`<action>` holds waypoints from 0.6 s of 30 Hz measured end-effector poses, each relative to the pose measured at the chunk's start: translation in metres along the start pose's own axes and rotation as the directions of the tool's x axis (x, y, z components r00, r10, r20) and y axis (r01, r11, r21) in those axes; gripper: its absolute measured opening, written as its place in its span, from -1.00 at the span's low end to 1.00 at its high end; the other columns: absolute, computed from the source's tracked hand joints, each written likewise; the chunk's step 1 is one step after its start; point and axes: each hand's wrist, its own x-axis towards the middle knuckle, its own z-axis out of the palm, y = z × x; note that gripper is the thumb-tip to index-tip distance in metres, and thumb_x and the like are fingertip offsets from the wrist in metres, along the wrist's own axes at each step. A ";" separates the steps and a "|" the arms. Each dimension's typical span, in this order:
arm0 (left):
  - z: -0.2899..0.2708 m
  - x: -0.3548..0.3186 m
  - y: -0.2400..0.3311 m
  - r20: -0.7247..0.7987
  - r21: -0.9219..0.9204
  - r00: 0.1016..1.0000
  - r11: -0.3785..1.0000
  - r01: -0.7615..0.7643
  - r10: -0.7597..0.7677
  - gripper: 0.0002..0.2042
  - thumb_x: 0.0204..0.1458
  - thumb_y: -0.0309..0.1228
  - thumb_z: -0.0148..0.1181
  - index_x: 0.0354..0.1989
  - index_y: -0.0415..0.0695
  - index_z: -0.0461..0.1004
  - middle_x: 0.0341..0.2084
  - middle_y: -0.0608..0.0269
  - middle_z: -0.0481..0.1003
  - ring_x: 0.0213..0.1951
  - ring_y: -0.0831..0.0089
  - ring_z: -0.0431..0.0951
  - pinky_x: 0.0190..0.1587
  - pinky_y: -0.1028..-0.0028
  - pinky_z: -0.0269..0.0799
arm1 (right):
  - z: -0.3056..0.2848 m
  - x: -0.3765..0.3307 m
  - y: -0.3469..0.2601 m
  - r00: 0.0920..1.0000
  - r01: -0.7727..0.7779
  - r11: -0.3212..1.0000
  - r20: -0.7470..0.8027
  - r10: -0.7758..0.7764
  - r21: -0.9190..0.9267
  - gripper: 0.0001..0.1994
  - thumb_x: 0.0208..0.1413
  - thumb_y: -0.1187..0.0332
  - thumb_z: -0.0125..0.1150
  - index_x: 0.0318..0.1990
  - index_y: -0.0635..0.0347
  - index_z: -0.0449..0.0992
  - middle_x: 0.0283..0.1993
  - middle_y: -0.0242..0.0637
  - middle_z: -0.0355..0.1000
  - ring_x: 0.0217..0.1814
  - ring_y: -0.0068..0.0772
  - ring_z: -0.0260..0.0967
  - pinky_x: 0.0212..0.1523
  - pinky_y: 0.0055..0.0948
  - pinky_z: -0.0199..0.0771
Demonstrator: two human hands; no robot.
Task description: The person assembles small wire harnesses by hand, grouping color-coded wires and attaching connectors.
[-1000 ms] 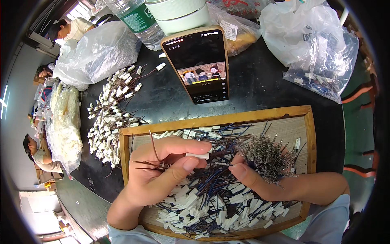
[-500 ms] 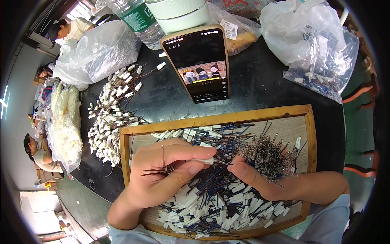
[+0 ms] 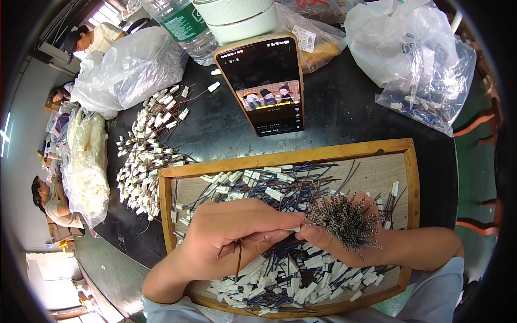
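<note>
Over the tray, my left hand (image 3: 237, 229) pinches a small white plastic connector (image 3: 294, 229) between thumb and forefinger, most of it hidden by the fingers. Brown wires (image 3: 237, 258) hang from beneath that hand. My right hand (image 3: 344, 254) is closed around a thick bundle of wires with metal terminals (image 3: 343, 219), their tips fanned upward. Its thumb tip meets the connector at the left fingertips. Below both hands, many white connectors with blue and brown wires (image 3: 301, 282) fill the wood-framed tray (image 3: 291, 156).
A heap of white connectors with brown wires (image 3: 148, 167) lies left of the tray on the black table (image 3: 344, 124). A phone (image 3: 264, 86) stands behind the tray, leaning against a pale green container (image 3: 237, 21). Plastic bags (image 3: 404, 43) and a water bottle (image 3: 186, 29) surround it. Other people (image 3: 59, 207) sit at far left.
My left hand has moved slightly right and down, its fingertips now against my right thumb. The terminal bundle has tilted and shifted left in my right hand.
</note>
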 end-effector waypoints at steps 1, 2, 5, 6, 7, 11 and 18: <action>0.000 0.000 -0.001 -0.004 0.010 1.000 1.000 -0.016 0.016 -0.80 -0.15 -0.65 0.19 -0.28 -0.33 0.55 -0.47 0.07 0.56 -0.44 0.34 0.58 -0.41 0.55 0.44 | 0.000 0.002 -0.002 1.000 0.001 1.000 0.001 -0.001 -0.001 -0.88 0.00 0.53 0.27 -0.29 0.33 0.50 -0.32 -0.27 0.53 -0.34 -0.61 0.45 -0.38 -0.63 0.41; 0.000 0.000 -0.003 -0.005 0.011 1.000 1.000 -0.017 0.017 -0.80 -0.15 -0.65 0.19 -0.28 -0.33 0.55 -0.47 0.07 0.56 -0.44 0.34 0.58 -0.41 0.55 0.44 | 0.001 0.004 -0.004 0.999 -0.024 1.000 -0.023 0.025 0.013 -0.89 0.02 0.51 0.26 -0.29 0.33 0.50 -0.34 -0.29 0.52 -0.36 -0.64 0.43 -0.39 -0.64 0.39; -0.004 -0.002 -0.008 -0.101 0.097 0.990 0.991 -0.087 0.097 -0.86 -0.03 -0.55 0.17 -0.29 -0.30 0.54 -0.52 0.13 0.55 -0.57 0.51 0.50 -0.55 0.63 0.33 | -0.006 0.002 -0.005 0.984 -0.160 0.987 -0.079 0.162 0.024 -0.91 0.04 0.49 0.24 -0.31 0.31 0.51 -0.38 -0.33 0.51 -0.39 -0.70 0.39 -0.43 -0.66 0.34; -0.008 -0.005 -0.006 -0.194 -0.011 0.981 1.000 0.017 -0.019 -0.84 0.02 -0.55 0.14 -0.23 -0.32 0.53 -0.50 0.16 0.55 -0.52 0.53 0.51 -0.52 0.62 0.35 | -0.008 0.001 -0.005 0.957 -0.269 0.963 -0.107 0.270 0.028 -0.91 0.06 0.47 0.23 -0.32 0.30 0.51 -0.40 -0.35 0.50 -0.41 -0.73 0.36 -0.45 -0.67 0.31; -0.011 -0.007 -0.006 -0.271 -0.128 0.952 0.986 0.110 -0.142 -0.83 0.07 -0.55 0.10 -0.18 -0.33 0.51 -0.48 0.19 0.54 -0.46 0.55 0.52 -0.49 0.61 0.37 | 0.003 0.007 0.005 0.951 -0.065 0.989 -0.292 0.101 0.131 -0.91 0.07 0.44 0.24 -0.38 0.27 0.51 -0.48 -0.42 0.47 -0.46 -0.77 0.31 -0.49 -0.69 0.25; -0.011 -0.011 -0.010 -0.215 -0.209 0.949 0.960 0.186 -0.230 -0.77 0.21 -0.42 -0.07 -0.14 -0.33 0.44 -0.64 0.39 0.40 -0.63 0.68 0.37 -0.59 0.70 0.21 | -0.004 0.006 -0.013 0.931 -0.274 0.961 -0.261 0.255 -0.038 -0.91 0.05 0.45 0.25 -0.41 0.27 0.51 -0.50 -0.47 0.46 -0.47 -0.78 0.30 -0.50 -0.69 0.23; -0.028 -0.005 -0.034 -0.093 -0.902 0.881 0.414 0.122 -0.463 -0.71 0.20 -0.20 -0.24 -0.24 -0.18 0.29 -0.81 0.48 0.00 -0.80 0.68 -0.03 -0.81 0.66 -0.17 | -0.002 0.005 -0.015 0.938 -0.316 0.941 -0.112 0.329 0.121 -0.91 0.00 0.46 0.31 -0.37 0.28 0.54 -0.48 -0.43 0.47 -0.43 -0.71 0.37 -0.43 -0.66 0.35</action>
